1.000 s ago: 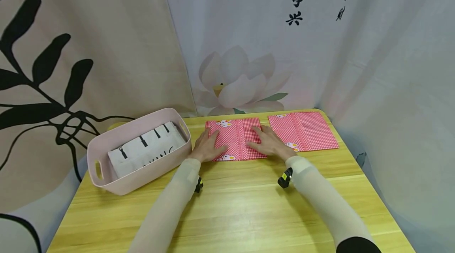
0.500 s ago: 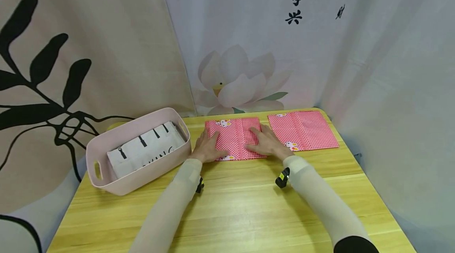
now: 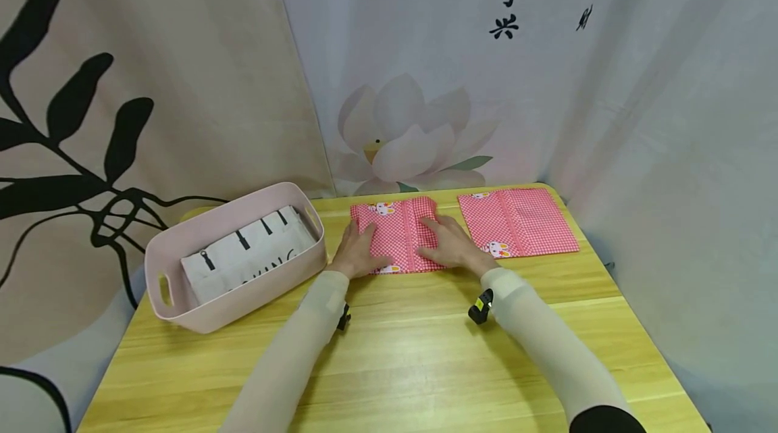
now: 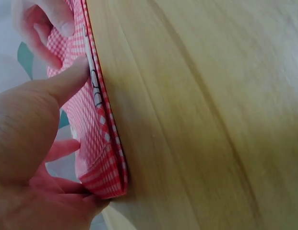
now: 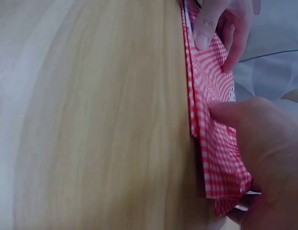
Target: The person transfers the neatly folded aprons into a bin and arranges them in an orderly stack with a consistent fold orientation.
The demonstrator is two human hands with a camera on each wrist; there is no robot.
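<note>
A folded red-and-white checked cloth [image 3: 395, 237] with rabbit prints lies at the back middle of the table. My left hand [image 3: 355, 250] rests at its left end, thumb spread over the front part; in the left wrist view, fingertips touch the end of the cloth. My right hand [image 3: 451, 244] holds the right end, with the thumb [image 5: 225, 111] on top and other fingers at the raised edge, partly hidden by the fabric. That end bends up off the table in the right wrist view. A second checked cloth [image 3: 523, 222] lies flat on the right.
A pink basket [image 3: 243, 304] with oval handle holes stands at the left of the wooden table [image 3: 401, 359]. In it lies a white item [image 3: 255, 250] with black marks and lettering. Printed curtains [image 3: 425, 48] hang close behind the table.
The cloth's right end has been lifted and drawn inward, so the cloth looks narrower. My right hand has shifted slightly left; the left hand stays nearly in place.
</note>
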